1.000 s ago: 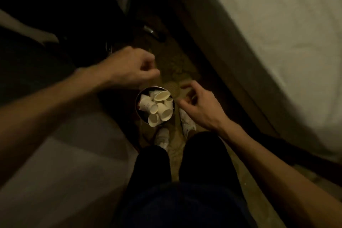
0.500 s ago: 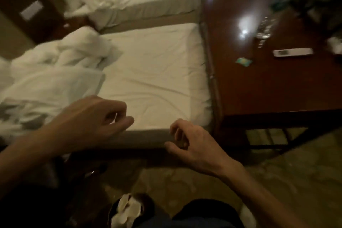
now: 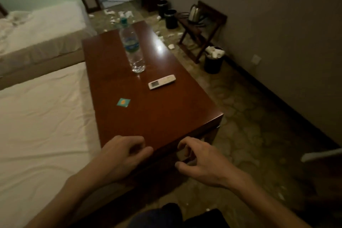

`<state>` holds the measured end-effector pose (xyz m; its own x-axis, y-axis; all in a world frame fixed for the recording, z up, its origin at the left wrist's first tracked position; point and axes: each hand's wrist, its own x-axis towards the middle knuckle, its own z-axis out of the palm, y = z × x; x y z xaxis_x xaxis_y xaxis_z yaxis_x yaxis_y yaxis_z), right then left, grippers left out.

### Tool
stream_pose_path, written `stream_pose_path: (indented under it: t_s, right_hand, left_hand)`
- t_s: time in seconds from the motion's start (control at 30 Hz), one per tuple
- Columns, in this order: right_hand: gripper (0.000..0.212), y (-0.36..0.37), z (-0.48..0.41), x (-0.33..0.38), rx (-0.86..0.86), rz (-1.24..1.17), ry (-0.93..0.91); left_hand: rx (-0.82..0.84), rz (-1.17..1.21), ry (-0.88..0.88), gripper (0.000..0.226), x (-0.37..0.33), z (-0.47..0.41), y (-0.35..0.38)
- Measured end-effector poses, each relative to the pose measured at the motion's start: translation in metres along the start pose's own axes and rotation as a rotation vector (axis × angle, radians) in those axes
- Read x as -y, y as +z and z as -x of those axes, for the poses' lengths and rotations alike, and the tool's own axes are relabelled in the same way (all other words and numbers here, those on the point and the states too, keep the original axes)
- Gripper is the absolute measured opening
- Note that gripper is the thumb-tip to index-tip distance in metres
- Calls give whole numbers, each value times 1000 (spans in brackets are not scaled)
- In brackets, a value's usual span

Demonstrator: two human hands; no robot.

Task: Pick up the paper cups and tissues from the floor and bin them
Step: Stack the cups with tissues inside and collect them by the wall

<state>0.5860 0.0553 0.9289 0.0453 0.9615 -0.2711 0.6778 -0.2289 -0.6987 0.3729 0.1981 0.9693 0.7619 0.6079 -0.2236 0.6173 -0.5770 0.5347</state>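
Observation:
My left hand and my right hand hang in front of me at the near end of a brown table, fingers loosely curled, holding nothing. White tissues and paper cups lie scattered on the patterned floor far beyond the table. More white scraps lie to the table's right. A black bin by the right wall is stuffed with white paper. Two more black bins stand further back near the wall.
The brown table carries a water bottle, a white remote and a small teal packet. Beds with white sheets fill the left. A folding rack holds a kettle.
The view has swung up and to the right, from a bin full of cups at my feet to the table and far floor. Both hands stayed empty and loosely curled.

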Motion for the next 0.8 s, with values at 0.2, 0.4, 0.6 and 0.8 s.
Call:
stream_pose_path:
  t_s: [0.2, 0.4, 0.6, 0.8]
  right_hand:
    - [42, -88, -29, -86, -185, -88, 159]
    - [48, -184, -71, -173, -233, -61, 342]
    - [60, -271, -107, -244, -223, -117, 483]
    - [35, -354, -207, -330, -80, 4, 407]
  left_hand:
    - [83, 191, 59, 17, -65, -155, 27]
    - [79, 215, 107, 26, -102, -314, 62]
    - [89, 246, 106, 28, -137, -440, 79]
    - [10, 376, -24, 30, -140, -568, 103]
